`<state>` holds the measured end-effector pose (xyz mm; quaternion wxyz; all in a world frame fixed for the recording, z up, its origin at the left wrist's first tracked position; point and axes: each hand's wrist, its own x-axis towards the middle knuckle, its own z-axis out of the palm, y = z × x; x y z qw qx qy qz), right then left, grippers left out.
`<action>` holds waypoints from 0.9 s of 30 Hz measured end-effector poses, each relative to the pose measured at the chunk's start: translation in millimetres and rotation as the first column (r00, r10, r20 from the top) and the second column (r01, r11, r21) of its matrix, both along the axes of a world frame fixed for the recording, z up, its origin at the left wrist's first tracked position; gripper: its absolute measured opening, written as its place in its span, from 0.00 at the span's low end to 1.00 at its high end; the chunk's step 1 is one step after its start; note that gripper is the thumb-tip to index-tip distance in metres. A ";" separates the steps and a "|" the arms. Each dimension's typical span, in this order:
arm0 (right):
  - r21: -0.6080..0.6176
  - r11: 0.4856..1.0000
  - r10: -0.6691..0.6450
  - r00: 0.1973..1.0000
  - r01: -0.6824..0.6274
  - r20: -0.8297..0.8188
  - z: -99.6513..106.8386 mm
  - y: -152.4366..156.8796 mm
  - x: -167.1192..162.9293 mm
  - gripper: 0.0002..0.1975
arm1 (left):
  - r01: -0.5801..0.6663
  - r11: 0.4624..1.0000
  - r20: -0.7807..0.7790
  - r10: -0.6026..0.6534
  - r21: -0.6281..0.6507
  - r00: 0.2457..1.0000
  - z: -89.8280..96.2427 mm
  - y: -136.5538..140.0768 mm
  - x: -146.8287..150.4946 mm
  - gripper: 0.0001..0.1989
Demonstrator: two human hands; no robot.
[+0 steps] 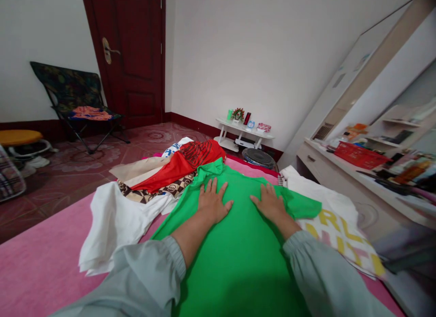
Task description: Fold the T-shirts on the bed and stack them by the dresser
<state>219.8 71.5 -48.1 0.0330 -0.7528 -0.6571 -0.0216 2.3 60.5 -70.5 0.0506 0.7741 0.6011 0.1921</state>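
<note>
I see my left hand (213, 202) and right hand (270, 202) pressed flat, fingers spread and gripping nothing, side by side on the bright green cotton shirt (235, 244), which lies lengthwise away from me on the pink bed (41, 258), collar farthest from me.

This is a bedroom in a home. A bed with a pink cover (44, 258) carries loose clothes, among them a spread green shirt (238, 244). A dark red panelled wooden door (132, 58) closes the room, a folding fabric chair (75, 99) stands on the patterned tile floor (68, 171), and a white dresser (340, 180) holds toiletries and a red plastic basket (361, 156).
</note>
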 end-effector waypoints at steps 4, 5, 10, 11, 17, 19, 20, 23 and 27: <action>0.156 0.970 0.183 0.983 -0.184 0.021 -12.2 -47.7 -23.5 0.32 | -0.014 1.000 -0.020 0.014 -0.017 1.000 0.0 1.4 1.6 0.36; 0.113 0.979 0.168 0.986 -0.168 0.008 -14.6 -55.1 -26.4 0.32 | -0.014 1.000 -0.021 0.013 -0.017 1.000 -0.2 1.4 1.4 0.36; -0.103 0.993 0.042 0.997 -0.049 -0.066 -4.8 -75.9 -43.5 0.34 | 0.019 1.000 0.002 -0.019 0.002 1.000 0.2 -0.2 -4.5 0.35; -0.090 0.995 0.042 0.996 -0.049 -0.079 -2.4 -82.2 -49.1 0.34 | 0.033 0.999 0.011 -0.033 0.015 0.999 0.8 -0.9 -6.0 0.34; 0.109 0.984 0.152 0.981 -0.139 -0.121 -11.8 -121.3 -71.5 0.30 | -0.013 0.981 0.059 0.001 0.194 0.998 13.1 -6.9 -16.0 0.22; 0.123 0.984 0.143 0.979 -0.125 -0.146 -15.2 -122.9 -70.5 0.29 | -0.029 0.959 0.023 0.023 0.282 0.999 22.2 -4.0 -22.0 0.25; 0.133 0.984 0.139 0.978 -0.119 -0.156 -16.0 -121.9 -69.3 0.29 | -0.032 0.945 -0.004 0.036 0.326 0.999 27.7 -0.4 -25.7 0.27; 0.157 0.982 0.134 0.973 -0.105 -0.187 -16.0 -118.0 -66.4 0.28 | -0.038 0.944 -0.085 0.069 0.327 0.994 45.6 18.7 -38.1 0.35; 0.176 0.980 0.133 0.965 -0.094 -0.226 -14.6 -117.9 -65.4 0.28 | -0.038 0.979 -0.122 0.064 0.201 0.990 65.3 49.2 -52.3 0.41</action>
